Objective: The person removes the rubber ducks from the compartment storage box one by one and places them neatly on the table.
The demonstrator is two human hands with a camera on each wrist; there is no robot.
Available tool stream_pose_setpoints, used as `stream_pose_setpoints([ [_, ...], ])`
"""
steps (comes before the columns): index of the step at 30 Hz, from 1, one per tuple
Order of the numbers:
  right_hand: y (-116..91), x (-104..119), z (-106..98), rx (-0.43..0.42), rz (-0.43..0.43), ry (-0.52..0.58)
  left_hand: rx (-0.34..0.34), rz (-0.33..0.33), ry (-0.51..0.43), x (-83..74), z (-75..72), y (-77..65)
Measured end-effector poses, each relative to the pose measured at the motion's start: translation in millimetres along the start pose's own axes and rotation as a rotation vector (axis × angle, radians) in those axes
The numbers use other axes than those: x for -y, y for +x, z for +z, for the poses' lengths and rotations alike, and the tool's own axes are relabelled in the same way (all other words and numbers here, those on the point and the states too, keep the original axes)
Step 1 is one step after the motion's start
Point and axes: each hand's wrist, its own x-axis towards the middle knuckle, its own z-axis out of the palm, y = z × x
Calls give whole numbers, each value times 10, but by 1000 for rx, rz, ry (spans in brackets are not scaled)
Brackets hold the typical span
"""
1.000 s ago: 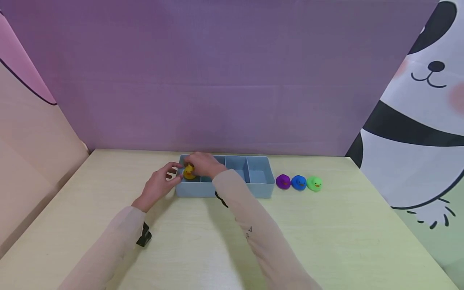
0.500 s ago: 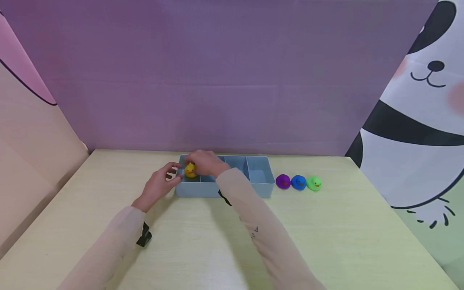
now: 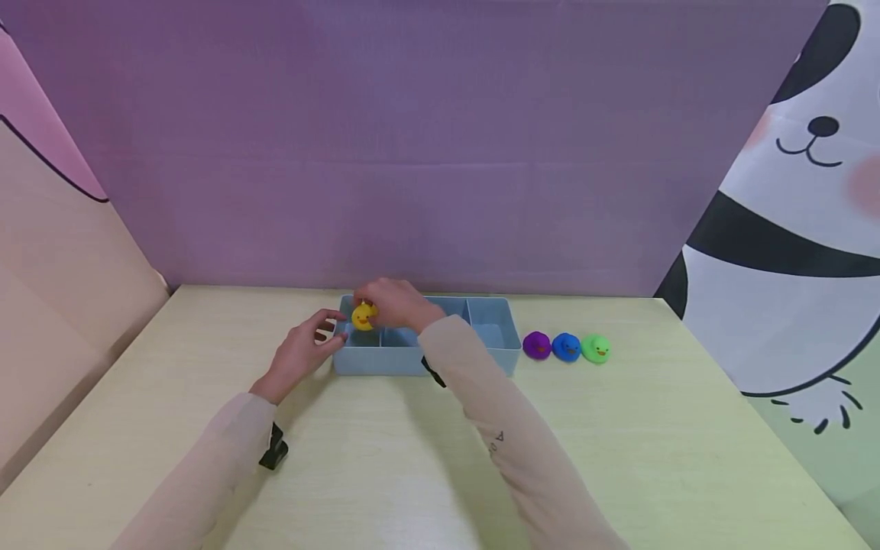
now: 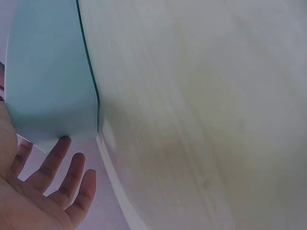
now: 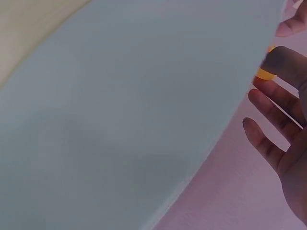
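A small yellow rubber duck (image 3: 363,316) is pinched between the thumb and fingers of my right hand (image 3: 399,302), above the leftmost compartment of a blue-grey divided box (image 3: 406,362). The right wrist view shows only a sliver of the duck (image 5: 265,74) behind the thumb, with the other fingers spread. My left hand (image 3: 299,351) touches the left end of the box. In the left wrist view its fairly straight fingers (image 4: 52,165) lie against the end wall of the box (image 4: 53,72). My right hand and forearm hide part of the middle compartments.
A purple duck (image 3: 537,345), a blue duck (image 3: 567,347) and a green duck (image 3: 596,349) stand in a row to the right of the box. All rest on a pale wood table (image 3: 385,458). Behind it rises a purple backdrop (image 3: 412,153).
My right hand has lifted the yellow duck from low in the leftmost compartment, moving up and slightly right. My left hand and the other ducks have stayed in place.
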Motion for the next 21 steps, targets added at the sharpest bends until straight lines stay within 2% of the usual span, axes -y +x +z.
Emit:
stream_pose_setpoints([
  [13,-77,-51,-121,-63,-14,2,7,7,-5,-13,2,7],
  [21,-174,-65,-215,-62,-25,-38,6,7,-3,-17,13,16],
])
